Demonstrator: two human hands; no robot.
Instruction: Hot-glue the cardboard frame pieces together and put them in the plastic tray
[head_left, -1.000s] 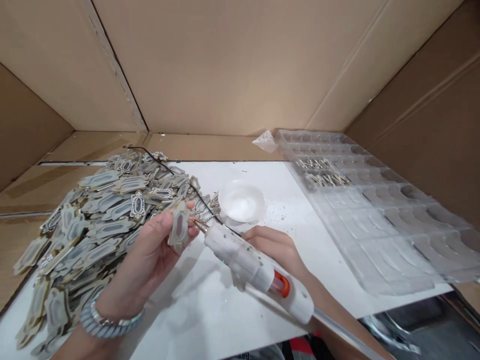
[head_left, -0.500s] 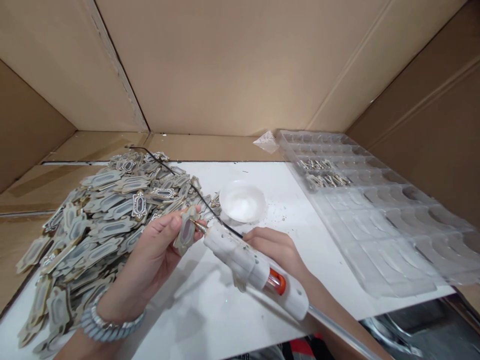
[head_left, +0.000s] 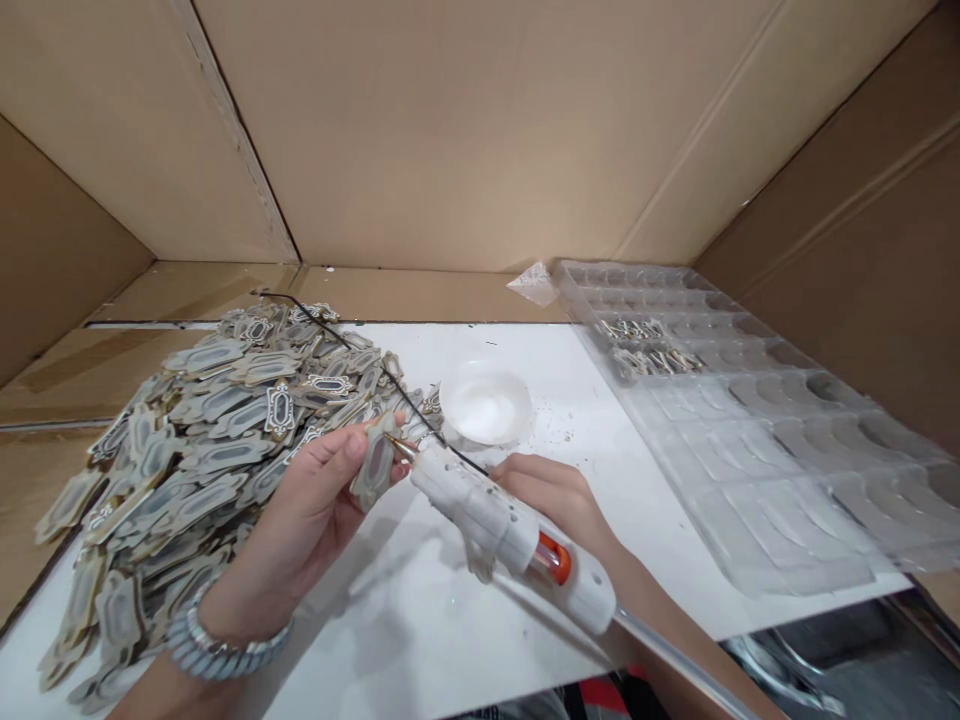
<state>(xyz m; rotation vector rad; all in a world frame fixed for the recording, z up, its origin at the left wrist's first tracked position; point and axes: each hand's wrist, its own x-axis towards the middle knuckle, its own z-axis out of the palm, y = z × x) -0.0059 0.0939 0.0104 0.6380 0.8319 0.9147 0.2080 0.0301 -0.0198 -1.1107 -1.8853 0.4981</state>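
Note:
Between the thumb and fingers of my left hand (head_left: 319,490) is a small ornate frame-shaped plaque (head_left: 373,468), its pale back turned up. My right hand (head_left: 551,495) is wrapped round a white hot glue gun (head_left: 517,540), its fingers partly hidden behind the body. The gun's brass nozzle (head_left: 403,449) points left and touches or nearly touches the upper end of the plaque. A clear glue stick (head_left: 675,660) runs out of the gun's rear. To the left of my hand lies a large heap of similar plaques (head_left: 217,450).
A white bowl (head_left: 487,405) stands beyond the gun. On the right lies a clear compartment tray (head_left: 750,480), with small metallic pieces (head_left: 652,358) in some compartments. A thin black cord (head_left: 390,378) crosses the heap. Cardboard walls (head_left: 465,130) enclose the white table (head_left: 420,620).
The plaque has tilted slightly in my left hand, and the nozzle has shifted a little with it. Both hands keep their holds.

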